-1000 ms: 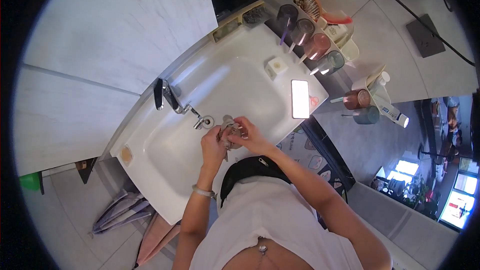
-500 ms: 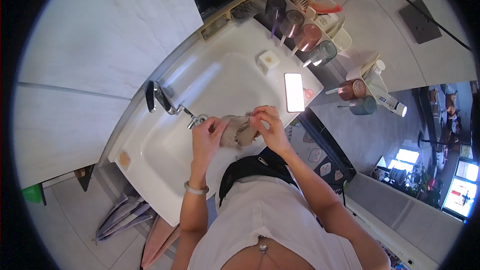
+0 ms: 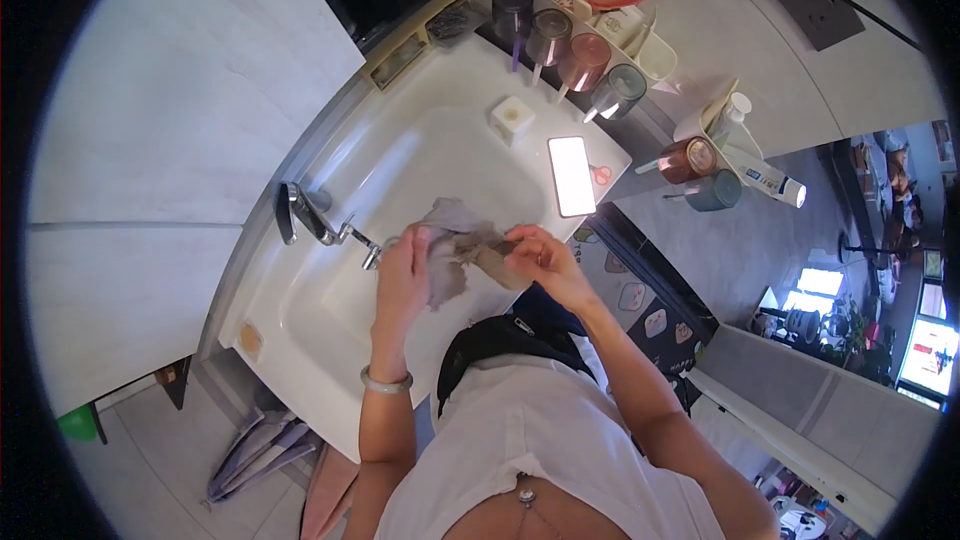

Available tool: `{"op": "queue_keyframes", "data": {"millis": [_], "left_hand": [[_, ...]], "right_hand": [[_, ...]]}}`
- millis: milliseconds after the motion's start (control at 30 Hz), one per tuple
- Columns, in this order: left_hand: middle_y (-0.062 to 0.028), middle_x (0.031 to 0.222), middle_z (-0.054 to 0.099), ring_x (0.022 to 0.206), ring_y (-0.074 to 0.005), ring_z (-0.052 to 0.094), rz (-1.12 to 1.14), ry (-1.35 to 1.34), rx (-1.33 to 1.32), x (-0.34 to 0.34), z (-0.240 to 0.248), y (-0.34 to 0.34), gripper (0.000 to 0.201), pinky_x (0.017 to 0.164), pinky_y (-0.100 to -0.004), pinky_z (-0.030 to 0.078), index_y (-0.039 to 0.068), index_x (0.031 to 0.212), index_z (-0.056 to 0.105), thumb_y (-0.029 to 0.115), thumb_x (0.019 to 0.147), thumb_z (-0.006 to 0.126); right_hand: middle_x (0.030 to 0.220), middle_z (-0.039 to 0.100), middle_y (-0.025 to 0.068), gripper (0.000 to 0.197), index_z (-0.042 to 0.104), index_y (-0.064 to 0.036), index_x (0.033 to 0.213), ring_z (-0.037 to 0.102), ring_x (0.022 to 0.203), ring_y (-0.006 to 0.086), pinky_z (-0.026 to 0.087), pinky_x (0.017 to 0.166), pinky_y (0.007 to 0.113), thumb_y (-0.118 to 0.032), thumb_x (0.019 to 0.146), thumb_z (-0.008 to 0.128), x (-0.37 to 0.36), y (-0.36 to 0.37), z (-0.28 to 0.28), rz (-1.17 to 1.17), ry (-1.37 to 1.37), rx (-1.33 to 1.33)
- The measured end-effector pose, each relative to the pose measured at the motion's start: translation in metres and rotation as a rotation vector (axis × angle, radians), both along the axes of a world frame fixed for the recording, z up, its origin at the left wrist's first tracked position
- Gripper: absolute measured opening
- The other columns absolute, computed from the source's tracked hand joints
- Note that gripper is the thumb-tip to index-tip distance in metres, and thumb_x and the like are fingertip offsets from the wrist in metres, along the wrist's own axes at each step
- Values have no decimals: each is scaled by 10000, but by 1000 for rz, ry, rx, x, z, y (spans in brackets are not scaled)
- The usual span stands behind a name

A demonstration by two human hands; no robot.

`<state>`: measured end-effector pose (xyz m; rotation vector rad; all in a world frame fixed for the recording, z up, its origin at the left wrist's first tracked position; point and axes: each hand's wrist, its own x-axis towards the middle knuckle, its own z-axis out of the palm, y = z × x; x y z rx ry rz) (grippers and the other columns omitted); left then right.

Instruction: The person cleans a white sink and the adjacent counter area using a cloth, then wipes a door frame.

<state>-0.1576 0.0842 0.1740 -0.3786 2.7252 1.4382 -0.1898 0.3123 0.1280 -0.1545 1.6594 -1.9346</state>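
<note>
Both forearms come up from lower edge, elbows bent, hands close together. Left hand (image 3: 403,275): fingers curled shut, wrist straight w/ a pale ring-shaped bangle (image 3: 386,380) around it. Right hand (image 3: 545,262): fingertips pinched, pointing toward left fingers, just apart.

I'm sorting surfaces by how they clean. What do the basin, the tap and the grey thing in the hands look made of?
Basin: likely glazed ceramic, white and glossy. Tap: polished metal, with mirror-like glints. Grey thing: soft cloth, crumpled and folding between both hands.
</note>
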Motion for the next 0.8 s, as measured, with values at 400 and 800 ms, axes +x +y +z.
{"op": "queue_keyframes", "data": {"millis": [400, 800], "left_hand": [[-185, 1328, 503, 1024, -257, 615, -842, -526, 579, -18, -11, 97, 457, 801, -335, 518, 23, 1299, 489, 250, 911, 571], [-252, 1337, 347, 1255, -389, 334, 81, -8, -232, -137, -150, 232, 1288, 1059, -487, 238, -52, 1440, 67, 438, 543, 851]], "right_hand": [[1107, 619, 94, 385, 527, -17, 1207, 605, 1000, 211, 471, 892, 347, -315, 972, 464, 30, 52, -47, -614, -580, -396], [1228, 580, 104, 465, 485, -56, 1282, 572, 1104, 260, 452, 963, 394, -379, 948, 462, 37, 101, -46, -932, -644, -386]]}}
